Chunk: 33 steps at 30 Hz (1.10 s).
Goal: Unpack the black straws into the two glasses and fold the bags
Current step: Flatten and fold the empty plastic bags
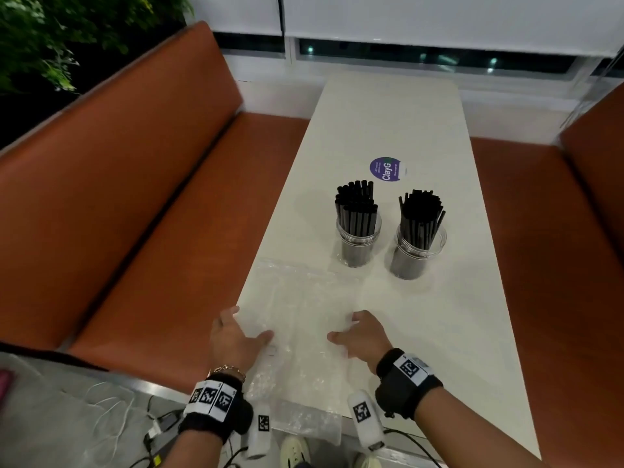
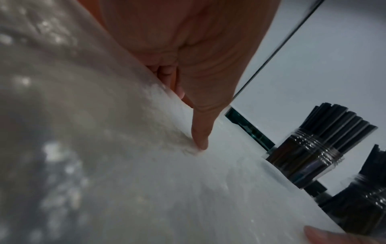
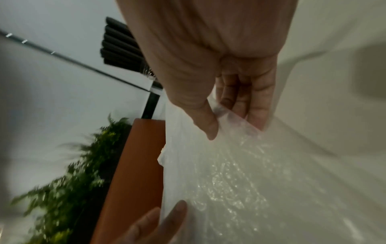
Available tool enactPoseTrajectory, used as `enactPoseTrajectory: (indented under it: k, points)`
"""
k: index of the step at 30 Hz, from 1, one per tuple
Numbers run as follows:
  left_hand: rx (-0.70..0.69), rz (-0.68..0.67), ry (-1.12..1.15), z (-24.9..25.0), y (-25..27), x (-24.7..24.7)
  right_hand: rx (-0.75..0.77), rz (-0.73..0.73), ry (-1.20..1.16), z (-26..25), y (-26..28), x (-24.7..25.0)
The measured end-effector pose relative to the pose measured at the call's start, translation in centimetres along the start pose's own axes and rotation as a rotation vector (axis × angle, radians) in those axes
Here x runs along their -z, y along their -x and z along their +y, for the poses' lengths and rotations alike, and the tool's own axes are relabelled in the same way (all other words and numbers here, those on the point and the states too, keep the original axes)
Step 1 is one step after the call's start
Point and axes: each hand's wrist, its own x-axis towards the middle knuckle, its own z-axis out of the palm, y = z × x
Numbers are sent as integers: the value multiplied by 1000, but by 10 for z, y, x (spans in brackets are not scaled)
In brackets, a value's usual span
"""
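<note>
Two clear glasses stand mid-table, the left glass and the right glass, each packed with upright black straws. A clear plastic bag lies flat on the white table in front of them. My left hand holds its left edge at the table's side, thumb on top and fingers behind the film. My right hand pinches the right edge, thumb above and fingers beneath the plastic. More crumpled clear plastic hangs over the near edge; I cannot tell whether it is a separate bag.
Orange bench seats run along both sides, the left bench and the right bench. A round purple sticker sits behind the glasses. Cables lie on the floor at lower left. A window closes the far end.
</note>
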Motion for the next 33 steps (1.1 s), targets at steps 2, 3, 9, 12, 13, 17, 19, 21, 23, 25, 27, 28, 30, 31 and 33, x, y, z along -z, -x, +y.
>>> enactPoseTrajectory:
  k: [2, 3, 9, 12, 13, 17, 19, 21, 23, 25, 27, 28, 30, 31, 33]
  points:
    - [18, 19, 62, -4, -3, 3, -18, -50, -125, -4, 7, 1]
    - [22, 22, 66, -6, -4, 7, -14, -87, -188, -5, 10, 3]
    - [96, -61, 120, -20, 22, 50, -3, -326, -575, -3, 31, 19]
    - [150, -67, 177, -33, 49, 78, -30, -445, -766, 1, 39, 17]
    - [166, -97, 221, -36, 59, 86, -38, -476, -820, 2, 43, 14]
    - [314, -443, 527, -46, 92, 93, -43, -507, -989, 9, 58, 1]
    - [415, -604, 711, -49, 98, 79, -65, -510, -1013, 17, 62, -5]
    - [427, -640, 905, -42, 103, 65, -72, -540, -971, 27, 63, -7]
    - [376, -549, 1015, -35, 101, 55, -48, -580, -904, 40, 63, 1]
    - [250, -525, 973, -33, 98, 54, -26, -559, -893, 47, 61, 17]
    - [112, -562, 882, -32, 93, 58, -40, -444, -1010, 48, 58, 37]
    - [63, -590, 833, -33, 90, 62, -75, -357, -1087, 46, 55, 48]
    - [-14, -635, 697, -31, 83, 68, -160, -205, -1046, 43, 46, 69]
    - [-42, -649, 631, -30, 79, 71, -165, -176, -922, 42, 42, 78]
    - [-80, -689, 526, -26, 71, 76, -138, -200, -623, 39, 37, 90]
